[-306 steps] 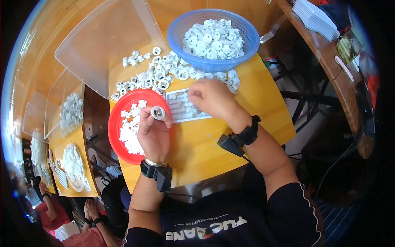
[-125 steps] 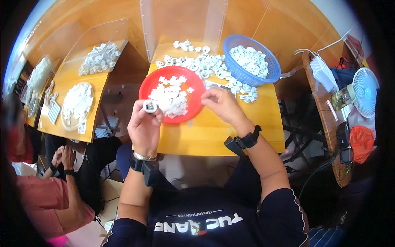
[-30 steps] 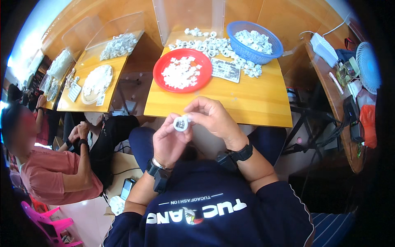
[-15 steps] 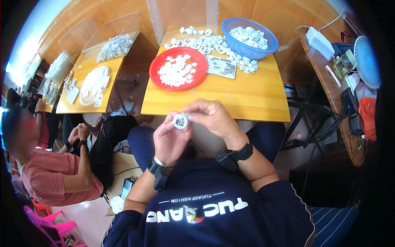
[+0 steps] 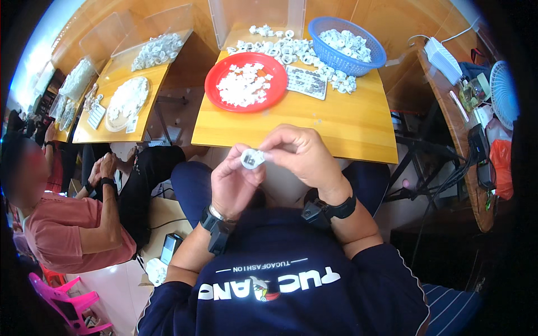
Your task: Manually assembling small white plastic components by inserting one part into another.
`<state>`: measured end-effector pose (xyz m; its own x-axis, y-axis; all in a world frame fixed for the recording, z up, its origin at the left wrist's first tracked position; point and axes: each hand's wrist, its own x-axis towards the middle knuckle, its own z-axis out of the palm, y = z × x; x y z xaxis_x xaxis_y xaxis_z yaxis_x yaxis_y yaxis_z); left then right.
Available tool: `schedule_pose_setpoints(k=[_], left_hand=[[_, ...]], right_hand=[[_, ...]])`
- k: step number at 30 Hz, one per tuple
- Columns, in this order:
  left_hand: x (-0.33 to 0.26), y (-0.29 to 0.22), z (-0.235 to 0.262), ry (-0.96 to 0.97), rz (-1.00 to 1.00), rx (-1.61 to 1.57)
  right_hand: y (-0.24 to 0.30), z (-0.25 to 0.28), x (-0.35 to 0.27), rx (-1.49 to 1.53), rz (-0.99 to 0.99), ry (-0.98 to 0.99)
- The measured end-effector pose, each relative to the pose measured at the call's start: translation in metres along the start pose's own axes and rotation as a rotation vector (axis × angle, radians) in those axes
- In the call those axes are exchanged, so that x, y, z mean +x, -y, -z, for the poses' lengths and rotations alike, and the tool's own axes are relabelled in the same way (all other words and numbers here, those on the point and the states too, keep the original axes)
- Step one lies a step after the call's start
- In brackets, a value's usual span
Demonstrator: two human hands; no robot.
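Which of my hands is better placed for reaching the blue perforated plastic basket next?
Your right hand seems better: nearer the basket and only at the edge of the round white plastic part, which your left hand holds.

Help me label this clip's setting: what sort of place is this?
Probably a workshop for small parts: a blue basket heaped with white parts, a red plate of more white pieces, and a second table with similar piles, a co-worker seated by it.

Left hand [image 5: 231, 185] palm up, right hand [image 5: 307, 157] pinching just beside it, forearms [image 5: 356, 225] angled inward
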<state>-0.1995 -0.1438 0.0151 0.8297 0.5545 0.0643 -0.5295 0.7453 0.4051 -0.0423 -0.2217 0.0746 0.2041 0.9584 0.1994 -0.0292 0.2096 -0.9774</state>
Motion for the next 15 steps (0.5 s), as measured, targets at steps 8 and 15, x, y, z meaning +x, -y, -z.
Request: schedule_pose_setpoints(k=[8, 15], left_hand=[[-0.004, -0.0007, -0.0081, -0.041, -0.011, 0.137], [-0.0055, 0.0026, -0.0131, -0.083, -0.013, 0.199]], right_hand=[[0.0076, -0.0081, -0.0033, -0.443, 0.236, 0.02], [0.0083, -0.007, -0.0048, -0.523, 0.291, 0.0]])
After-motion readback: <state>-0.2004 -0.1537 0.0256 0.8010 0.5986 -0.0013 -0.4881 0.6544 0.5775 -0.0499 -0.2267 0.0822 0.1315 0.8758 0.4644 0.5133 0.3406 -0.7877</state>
